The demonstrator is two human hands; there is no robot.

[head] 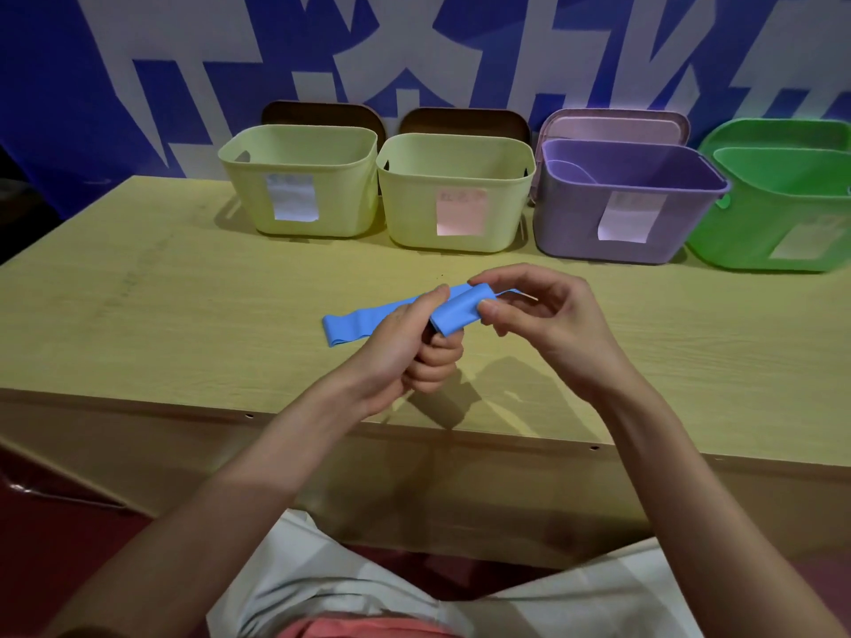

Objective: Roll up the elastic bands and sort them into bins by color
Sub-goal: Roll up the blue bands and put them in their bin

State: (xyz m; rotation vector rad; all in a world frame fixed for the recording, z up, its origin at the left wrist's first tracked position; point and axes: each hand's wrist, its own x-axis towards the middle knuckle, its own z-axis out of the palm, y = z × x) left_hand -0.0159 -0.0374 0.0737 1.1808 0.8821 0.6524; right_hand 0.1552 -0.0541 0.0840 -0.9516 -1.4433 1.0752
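A blue elastic band (364,322) is held above the middle of the wooden table (184,287). One end is wrapped into a small roll over the fingers of my left hand (405,347), which grips it with curled fingers. My right hand (539,310) pinches the right side of that roll between thumb and fingertips. The loose tail of the band trails to the left, down toward the tabletop.
Four labelled bins stand in a row at the table's back edge: a pale yellow bin (299,181), a second pale yellow bin (456,195), a purple bin (626,200), and a green bin (783,209). Lids lean behind them against the blue and white wall.
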